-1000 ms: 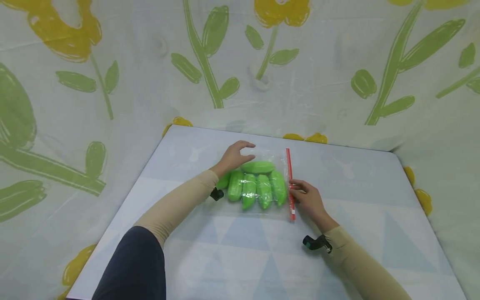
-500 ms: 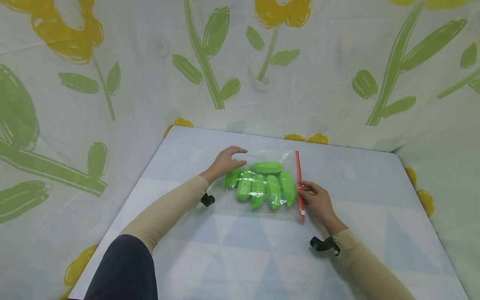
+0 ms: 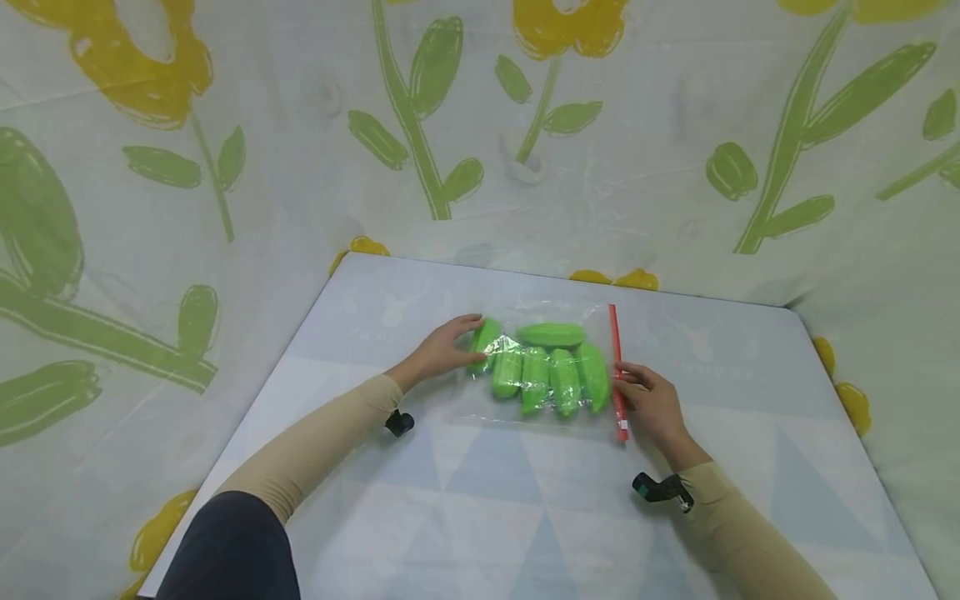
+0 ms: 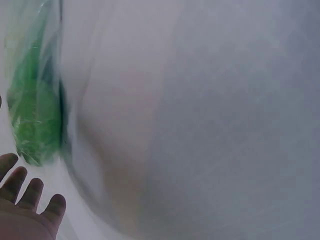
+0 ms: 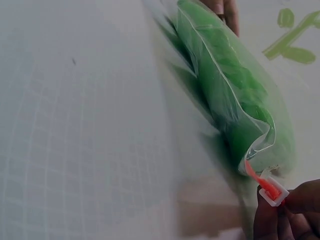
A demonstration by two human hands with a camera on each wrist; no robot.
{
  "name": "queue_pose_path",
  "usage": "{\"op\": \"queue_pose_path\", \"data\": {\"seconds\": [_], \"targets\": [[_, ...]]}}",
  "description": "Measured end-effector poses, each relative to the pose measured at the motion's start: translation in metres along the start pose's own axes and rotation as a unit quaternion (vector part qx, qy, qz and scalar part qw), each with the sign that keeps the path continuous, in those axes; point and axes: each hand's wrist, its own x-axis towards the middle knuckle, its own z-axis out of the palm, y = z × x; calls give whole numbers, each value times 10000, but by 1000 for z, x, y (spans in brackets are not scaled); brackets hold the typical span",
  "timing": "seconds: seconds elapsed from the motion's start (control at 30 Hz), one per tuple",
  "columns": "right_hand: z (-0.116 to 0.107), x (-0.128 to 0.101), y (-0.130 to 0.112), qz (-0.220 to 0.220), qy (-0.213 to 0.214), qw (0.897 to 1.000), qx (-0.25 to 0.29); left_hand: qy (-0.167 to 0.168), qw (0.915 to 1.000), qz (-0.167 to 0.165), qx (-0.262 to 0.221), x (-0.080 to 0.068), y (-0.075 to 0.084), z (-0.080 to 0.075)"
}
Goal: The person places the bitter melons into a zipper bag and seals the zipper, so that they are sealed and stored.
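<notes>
A clear zip bag (image 3: 540,312) holding several green pods (image 3: 551,379) lies flat in the middle of the pale blue table (image 3: 487,500). Its red zip strip (image 3: 615,350) runs along the bag's right edge. My right hand (image 3: 628,387) pinches the small white slider (image 5: 274,191) on that strip, near the strip's front end. In the right wrist view the bag (image 5: 235,85) gapes slightly beside the slider. My left hand (image 3: 453,343) rests with straight fingers on the bag's left end, touching the leftmost pod (image 3: 483,337). The left wrist view shows that hand's fingertips (image 4: 30,195) beside the blurred bag (image 4: 32,115).
A cloth printed with yellow flowers and green leaves (image 3: 225,167) hangs round the table's back and sides. Black wrist cameras (image 3: 660,487) sit on both beige sleeves. Bare tabletop lies in front of the bag and on its right.
The bag has slid to the right with both hands. My left hand has come down from above the bag's far left corner onto its left end.
</notes>
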Motion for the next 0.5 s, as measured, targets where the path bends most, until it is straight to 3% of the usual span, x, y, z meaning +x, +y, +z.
{"op": "queue_pose_path", "data": {"seconds": [0.17, 0.5], "targets": [[-9, -1, 4, -50, 95, 9999, -24, -199, 9998, -60, 15, -2, -4, 9], [-18, -1, 10, -51, 283, 9996, -78, -81, 9999, 99, -58, 3, -1, 21]]}}
